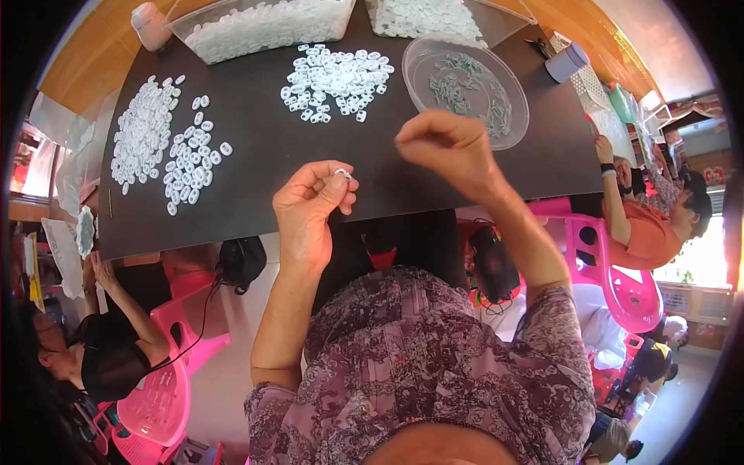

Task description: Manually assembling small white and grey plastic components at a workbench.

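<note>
fingers of our left hand (308,200) pinch a small white plastic piece (342,174) over the dark flat table (256,147); our right hand's (451,151) curl nearly together, holding we can't tell what. beyond: heaped white plastic pieces (337,84), a round clear plastic tub (415,77).

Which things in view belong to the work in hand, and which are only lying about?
Seem to belong to the work:
small white plastic piece in the left grip
loose piles of white plastic pieces
round clear plastic tray of small grey-green parts

Probably just lying about:
purple-grey cylindrical container
pale pinkish bottle
</note>
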A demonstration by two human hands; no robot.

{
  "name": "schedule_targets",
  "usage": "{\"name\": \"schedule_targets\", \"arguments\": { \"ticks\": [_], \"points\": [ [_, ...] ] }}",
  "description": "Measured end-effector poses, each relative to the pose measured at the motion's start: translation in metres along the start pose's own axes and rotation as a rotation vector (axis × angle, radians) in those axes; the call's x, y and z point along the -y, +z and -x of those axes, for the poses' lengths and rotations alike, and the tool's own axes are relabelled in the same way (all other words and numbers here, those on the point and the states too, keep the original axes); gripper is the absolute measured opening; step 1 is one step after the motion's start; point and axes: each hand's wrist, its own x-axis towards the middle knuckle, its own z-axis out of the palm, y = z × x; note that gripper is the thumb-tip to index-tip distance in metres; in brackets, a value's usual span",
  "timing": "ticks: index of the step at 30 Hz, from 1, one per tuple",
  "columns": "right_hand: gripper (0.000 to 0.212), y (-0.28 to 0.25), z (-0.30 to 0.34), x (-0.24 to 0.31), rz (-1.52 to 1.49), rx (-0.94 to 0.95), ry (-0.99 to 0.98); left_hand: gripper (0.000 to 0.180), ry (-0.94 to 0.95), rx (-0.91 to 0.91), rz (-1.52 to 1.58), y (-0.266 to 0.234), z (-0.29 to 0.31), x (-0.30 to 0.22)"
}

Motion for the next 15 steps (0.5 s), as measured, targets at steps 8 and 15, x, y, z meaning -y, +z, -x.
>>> {"name": "schedule_targets", "arguments": {
  "ticks": [8, 15],
  "points": [
    [0.01, 0.042, 0.008, 0.011, -0.344, 0.167, 0.136, 0.01, 0.048, -0.013, -0.137, 0.006, 0.014, -0.006],
    [0.01, 0.047, 0.009, 0.011, -0.338, 0.209, 0.178, 0.011, 0.104, 0.011, -0.162, 0.001, 0.016, -0.003]
  ]
}}
